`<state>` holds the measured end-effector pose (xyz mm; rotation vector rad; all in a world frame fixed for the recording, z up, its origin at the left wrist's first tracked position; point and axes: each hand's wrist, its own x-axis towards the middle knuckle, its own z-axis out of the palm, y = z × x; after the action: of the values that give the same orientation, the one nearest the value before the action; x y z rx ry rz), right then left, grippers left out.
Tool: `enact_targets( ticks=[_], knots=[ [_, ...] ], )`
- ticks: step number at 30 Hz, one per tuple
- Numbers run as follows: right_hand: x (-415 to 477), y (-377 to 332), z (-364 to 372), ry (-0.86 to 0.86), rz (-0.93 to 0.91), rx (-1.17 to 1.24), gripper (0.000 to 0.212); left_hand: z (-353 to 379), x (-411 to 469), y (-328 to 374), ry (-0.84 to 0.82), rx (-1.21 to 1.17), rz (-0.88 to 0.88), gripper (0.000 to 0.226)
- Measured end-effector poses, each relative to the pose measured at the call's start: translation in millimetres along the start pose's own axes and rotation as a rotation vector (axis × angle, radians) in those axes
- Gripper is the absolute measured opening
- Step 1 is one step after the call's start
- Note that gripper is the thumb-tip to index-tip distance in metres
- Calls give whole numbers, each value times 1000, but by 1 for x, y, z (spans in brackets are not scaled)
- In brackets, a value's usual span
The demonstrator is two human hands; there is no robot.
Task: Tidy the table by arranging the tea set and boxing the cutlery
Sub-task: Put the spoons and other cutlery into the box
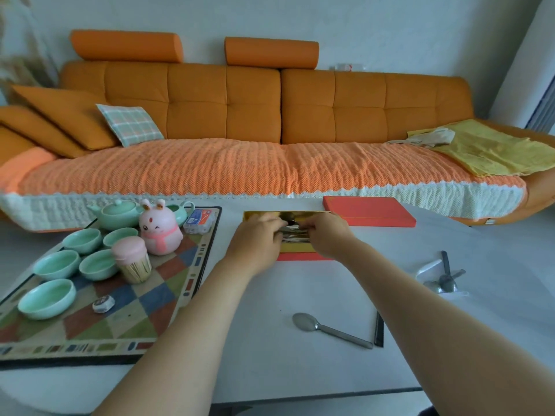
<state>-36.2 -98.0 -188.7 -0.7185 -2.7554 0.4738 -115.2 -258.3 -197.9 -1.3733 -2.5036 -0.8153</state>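
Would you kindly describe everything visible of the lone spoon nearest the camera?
The spoon looks like dull grey metal, with an oval bowl and a slim straight handle. It lies flat on the white table, bowl to the left, handle running right, its tip close by a dark strip.

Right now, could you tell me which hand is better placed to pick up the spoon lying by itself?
Probably the right hand: the spoon lies closer to its forearm, while the left hand would have to cross over.
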Motion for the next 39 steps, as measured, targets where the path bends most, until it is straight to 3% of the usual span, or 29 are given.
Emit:
enact_targets(
  ticks=[6,12,16,20,23,26,30,35,39],
  knots=[
    [-2,-1,-2,3,-65,0,43,12,3,-1,-178,158,46,38],
    [-19,2,-13,-152,-144,79,43,10,2,0,-211,134,29,40],
    [-28,7,-19,-19,-206,106,44,4,-2,9,-122,113,72,37],
    [-42,6,-30,93,-372,90,32,-11,-10,24,-51,47,133,16],
    [-59,-2,-41,-50,-351,115,21,-19,-23,29,-136,10,118,5],
    [-74,-7,-49,-366,-351,58,10,-27,-41,30,-281,-25,78,7],
    [-91,-6,-48,-690,-332,-63,27,-29,-60,32,-445,-58,49,15],
    [-94,0,-37,-666,-350,-71,18,-26,-76,40,-546,-5,85,39],
    [-94,2,-33,-581,-321,-42,18,-23,-78,42,-486,-12,94,26]
  ],
)
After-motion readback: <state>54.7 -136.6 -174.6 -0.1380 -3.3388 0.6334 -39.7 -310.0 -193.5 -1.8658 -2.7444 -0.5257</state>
